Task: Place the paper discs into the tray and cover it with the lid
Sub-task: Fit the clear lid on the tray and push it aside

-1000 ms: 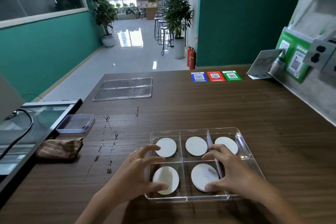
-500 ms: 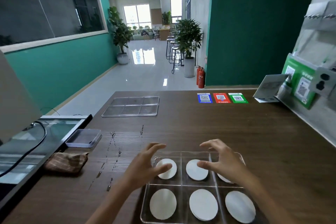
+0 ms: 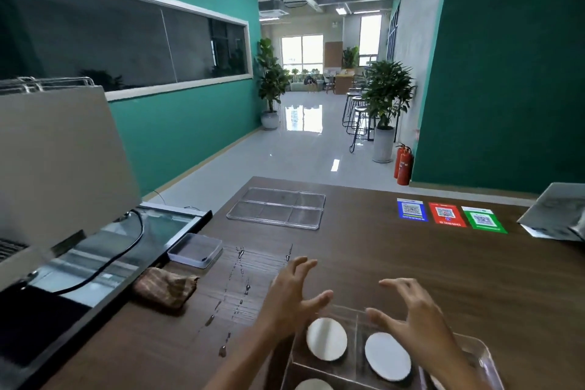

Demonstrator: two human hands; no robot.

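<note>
A clear divided tray (image 3: pixel 479 350) sits at the bottom edge of the view, partly cut off. White paper discs lie in its compartments, one at the far left (image 3: pixel 326 339) and one in the middle (image 3: pixel 387 356). My left hand (image 3: pixel 289 301) hovers open over the tray's far left corner, holding nothing. My right hand (image 3: pixel 414 317) hovers open above the tray's far side, fingers spread. The clear lid (image 3: pixel 277 211) lies flat on the table farther away, well beyond both hands.
A small clear box (image 3: pixel 195 250) and a brown cloth (image 3: pixel 164 290) lie at the table's left edge. Water drops (image 3: pixel 242 288) streak the wood between lid and tray. Three coloured QR cards (image 3: pixel 448 215) and a leaflet stand (image 3: pixel 557 212) are at the far right.
Both hands lifted off the tray and moved forward with fingers spread. The camera tilted up, so the tray slid toward the bottom edge and the lid came nearer the middle.
</note>
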